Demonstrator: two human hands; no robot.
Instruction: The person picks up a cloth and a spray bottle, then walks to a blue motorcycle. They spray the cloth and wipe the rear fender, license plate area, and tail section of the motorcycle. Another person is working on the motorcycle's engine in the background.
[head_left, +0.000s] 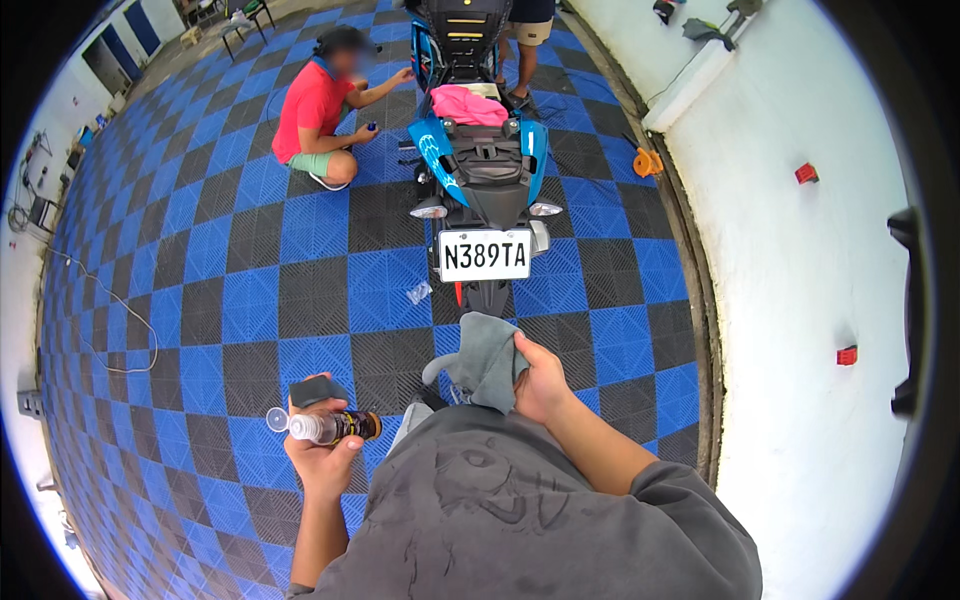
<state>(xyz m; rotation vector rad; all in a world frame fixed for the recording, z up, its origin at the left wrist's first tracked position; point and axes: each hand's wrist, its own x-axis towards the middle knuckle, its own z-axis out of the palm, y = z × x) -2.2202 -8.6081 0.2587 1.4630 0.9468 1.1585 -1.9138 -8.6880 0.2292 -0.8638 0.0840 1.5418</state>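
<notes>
My left hand (324, 457) grips a small clear plastic bottle (330, 427) with a dark printed label, its flip cap hinged back. The same hand also holds a dark grey block, which looks like a foam applicator (315, 391), above the bottle. In my right hand (541, 379) hangs a folded grey cloth (487, 356). Ahead of me stands a blue and black motorcycle (491, 169), its rear end and white licence plate (484, 256) towards me. A bright pink cloth (469, 105) lies on it, in front of the tail section.
A person in a red shirt (315, 105) squats left of the motorcycle, one hand touching it. Another person (529, 37) stands on its far right side. An orange object (646, 162) lies by the right wall (795, 262). A small plastic wrapper (419, 292) and a cable (112, 296) lie on the tiles.
</notes>
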